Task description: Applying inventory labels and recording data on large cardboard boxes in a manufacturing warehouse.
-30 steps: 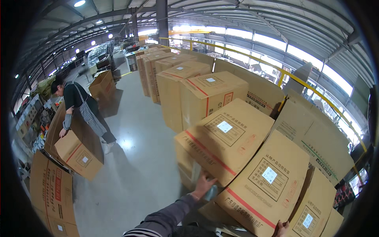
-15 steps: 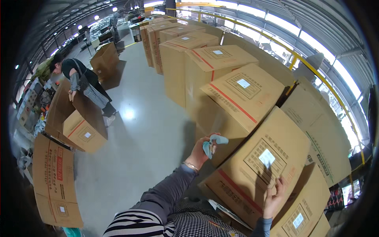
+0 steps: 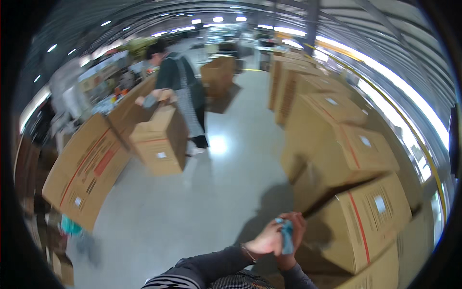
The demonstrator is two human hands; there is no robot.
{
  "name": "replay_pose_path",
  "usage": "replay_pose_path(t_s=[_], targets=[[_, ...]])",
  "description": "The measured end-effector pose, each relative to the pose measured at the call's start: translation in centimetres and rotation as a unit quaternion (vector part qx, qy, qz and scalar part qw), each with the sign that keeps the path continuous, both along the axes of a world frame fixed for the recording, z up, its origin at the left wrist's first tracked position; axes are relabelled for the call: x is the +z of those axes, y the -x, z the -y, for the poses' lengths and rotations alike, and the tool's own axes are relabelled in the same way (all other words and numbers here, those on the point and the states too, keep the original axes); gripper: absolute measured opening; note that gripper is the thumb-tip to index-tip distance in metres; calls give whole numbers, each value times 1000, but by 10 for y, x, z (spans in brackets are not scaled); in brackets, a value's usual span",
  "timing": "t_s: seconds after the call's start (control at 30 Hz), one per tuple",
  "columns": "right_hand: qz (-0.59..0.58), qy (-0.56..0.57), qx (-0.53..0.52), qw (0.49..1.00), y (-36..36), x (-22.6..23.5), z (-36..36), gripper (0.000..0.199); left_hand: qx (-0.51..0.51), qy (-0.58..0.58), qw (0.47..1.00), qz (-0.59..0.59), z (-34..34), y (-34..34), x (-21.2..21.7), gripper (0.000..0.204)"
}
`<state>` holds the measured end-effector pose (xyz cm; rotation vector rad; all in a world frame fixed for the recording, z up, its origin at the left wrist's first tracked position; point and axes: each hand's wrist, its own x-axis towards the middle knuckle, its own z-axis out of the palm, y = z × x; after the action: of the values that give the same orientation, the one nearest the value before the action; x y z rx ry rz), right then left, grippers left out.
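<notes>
My two hands are together in front of me at the lower middle, blurred by motion. My left hand (image 3: 266,242) is closed on a limp light-blue strip (image 3: 287,236), perhaps a curled band of backing paper; its exact kind is not clear. Against the strip's other side is my right hand (image 3: 297,229), its fingers curled in and seemingly gripping it too. Just right of the hands stands a tall brown cardboard box (image 3: 332,226) with a red stripe and a white label (image 3: 380,204) on its top.
More cardboard boxes (image 3: 313,130) run in a row along the right, beside a yellow rail (image 3: 426,149). Across the grey floor (image 3: 192,212), a person in an apron (image 3: 185,91) handles a box (image 3: 161,144). Another large carton (image 3: 86,173) leans at the left.
My view has swung right to left, shifting the scene rightward. My right hand has left the box top and joined my left at the light-blue strip. The other person has straightened somewhat.
</notes>
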<state>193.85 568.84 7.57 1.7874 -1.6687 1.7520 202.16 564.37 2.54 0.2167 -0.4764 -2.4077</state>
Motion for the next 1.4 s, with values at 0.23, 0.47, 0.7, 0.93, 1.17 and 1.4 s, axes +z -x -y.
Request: replay_pose_path(t_s=[0.23,0.47,0.7,0.93,1.17,1.4], targets=[[406,-122,244,872,9,11,185,42,231,78,967,76,154,16,84,42],[47,-116,137,983,66,-18,356,52,247,324,850,334,336,102,-2,52],[204,-231,118,944,178,-30,570,38,292,672,595,329,479,120,56,99],[271,-300,287,869,239,-86,847,26,-56,496,603,622,646,75,144,68],[69,-471,499,724,139,-52,999,38,418,574,448,543,870,72,35,58],[274,-328,577,696,190,14,1163,44,392,611,529,440,1115,117,65,48]])
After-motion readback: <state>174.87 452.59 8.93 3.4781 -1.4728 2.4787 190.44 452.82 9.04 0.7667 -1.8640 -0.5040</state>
